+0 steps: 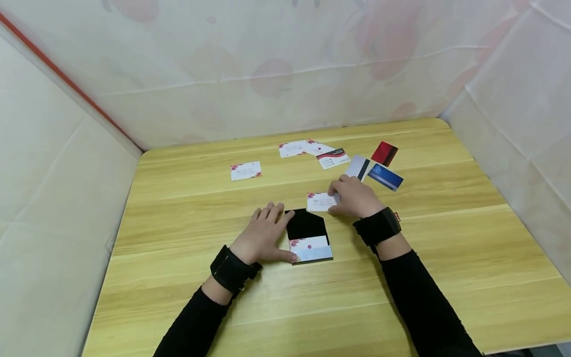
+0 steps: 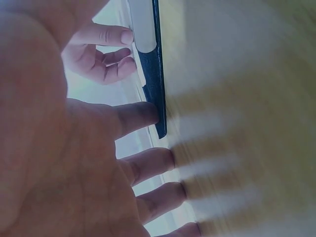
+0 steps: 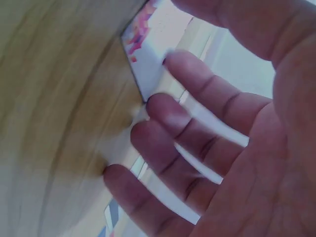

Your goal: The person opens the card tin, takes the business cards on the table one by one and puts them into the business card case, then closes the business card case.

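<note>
My left hand [image 1: 263,237] lies beside the black card case [image 1: 305,225], fingers spread and fairly straight. Its thumb rests on the case's lower left corner and its index finger touches the raised flap. In the case's pocket sits a white card with pink flowers [image 1: 309,243]. My right hand [image 1: 358,197] holds the right end of another flowered business card [image 1: 317,202], thumb at the near edge and index finger at the far edge. That card lies low over the table behind the case. In the right wrist view its flowered corner [image 3: 140,30] shows past the fingertips.
Several loose cards lie farther back: a flowered card [image 1: 246,171] at left, two overlapping flowered cards [image 1: 292,148], and a red-and-black striped card [image 1: 333,159]. Beyond the right hand are a silver card [image 1: 355,166], a blue card [image 1: 385,177] and a red card [image 1: 382,152]. Fabric walls [image 1: 285,74] enclose the table.
</note>
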Action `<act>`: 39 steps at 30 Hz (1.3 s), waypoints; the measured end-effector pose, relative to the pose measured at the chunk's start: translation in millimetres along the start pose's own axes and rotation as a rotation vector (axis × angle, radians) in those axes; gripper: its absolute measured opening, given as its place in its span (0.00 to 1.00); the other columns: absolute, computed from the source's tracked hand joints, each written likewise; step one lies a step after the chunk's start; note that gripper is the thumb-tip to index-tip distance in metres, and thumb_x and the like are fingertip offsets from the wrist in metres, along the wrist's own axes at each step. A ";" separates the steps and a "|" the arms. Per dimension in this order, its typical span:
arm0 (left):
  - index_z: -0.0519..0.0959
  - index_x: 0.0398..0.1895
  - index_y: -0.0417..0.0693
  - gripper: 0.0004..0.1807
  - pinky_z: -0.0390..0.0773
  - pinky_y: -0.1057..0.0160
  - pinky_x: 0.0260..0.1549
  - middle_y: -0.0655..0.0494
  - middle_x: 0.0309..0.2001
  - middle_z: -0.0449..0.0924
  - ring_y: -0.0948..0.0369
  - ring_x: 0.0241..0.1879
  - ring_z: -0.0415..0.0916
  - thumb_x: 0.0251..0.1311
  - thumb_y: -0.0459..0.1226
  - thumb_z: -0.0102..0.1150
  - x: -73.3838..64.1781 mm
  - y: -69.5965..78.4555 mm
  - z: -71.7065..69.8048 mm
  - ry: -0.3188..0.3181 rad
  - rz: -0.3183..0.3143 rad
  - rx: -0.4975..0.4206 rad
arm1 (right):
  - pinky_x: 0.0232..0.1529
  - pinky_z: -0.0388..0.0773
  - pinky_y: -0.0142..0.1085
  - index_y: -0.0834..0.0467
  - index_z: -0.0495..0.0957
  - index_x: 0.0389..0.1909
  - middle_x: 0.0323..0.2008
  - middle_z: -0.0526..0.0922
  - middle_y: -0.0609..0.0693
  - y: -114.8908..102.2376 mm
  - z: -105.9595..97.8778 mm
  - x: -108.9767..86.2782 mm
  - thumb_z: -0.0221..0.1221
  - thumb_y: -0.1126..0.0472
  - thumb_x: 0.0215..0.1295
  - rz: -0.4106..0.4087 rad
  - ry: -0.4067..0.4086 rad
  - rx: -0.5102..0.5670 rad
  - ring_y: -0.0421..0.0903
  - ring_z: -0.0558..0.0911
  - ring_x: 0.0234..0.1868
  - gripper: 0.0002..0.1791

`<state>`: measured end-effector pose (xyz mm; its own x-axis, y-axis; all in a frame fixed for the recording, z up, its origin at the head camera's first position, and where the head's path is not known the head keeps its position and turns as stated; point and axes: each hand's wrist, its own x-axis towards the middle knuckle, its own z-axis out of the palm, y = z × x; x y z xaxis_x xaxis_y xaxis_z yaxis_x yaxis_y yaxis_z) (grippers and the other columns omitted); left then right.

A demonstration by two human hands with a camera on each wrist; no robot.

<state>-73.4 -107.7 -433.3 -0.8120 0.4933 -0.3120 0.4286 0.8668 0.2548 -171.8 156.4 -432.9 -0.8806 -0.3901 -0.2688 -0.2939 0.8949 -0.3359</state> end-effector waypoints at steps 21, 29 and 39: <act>0.52 0.80 0.55 0.63 0.50 0.37 0.72 0.44 0.79 0.47 0.42 0.78 0.42 0.45 0.75 0.61 1.3 -1.6 0.7 -0.004 0.002 -0.011 | 0.31 0.67 0.38 0.52 0.84 0.42 0.35 0.73 0.51 4.7 -7.5 -3.5 0.60 0.57 0.68 -0.107 0.118 -0.010 0.47 0.73 0.31 0.07; 0.52 0.80 0.55 0.63 0.50 0.38 0.72 0.44 0.79 0.47 0.43 0.78 0.42 0.45 0.75 0.61 1.1 -1.0 0.2 -0.008 0.004 -0.006 | 0.29 0.67 0.37 0.50 0.85 0.36 0.25 0.76 0.46 0.3 -19.0 -11.7 0.62 0.59 0.67 -0.244 0.230 0.110 0.45 0.72 0.27 0.04; 0.51 0.80 0.55 0.63 0.50 0.37 0.72 0.44 0.79 0.46 0.42 0.78 0.42 0.45 0.75 0.60 1.4 -0.6 -0.5 -0.007 -0.004 -0.004 | 0.26 0.65 0.37 0.49 0.88 0.45 0.41 0.88 0.45 -8.5 -27.9 -17.7 0.55 0.60 0.71 -0.264 0.187 0.178 0.43 0.72 0.25 0.13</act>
<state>-75.0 -107.6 -433.4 -0.8111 0.4902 -0.3191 0.4238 0.8685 0.2571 -164.1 161.7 -400.2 -0.8407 -0.5414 0.0121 -0.4653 0.7108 -0.5275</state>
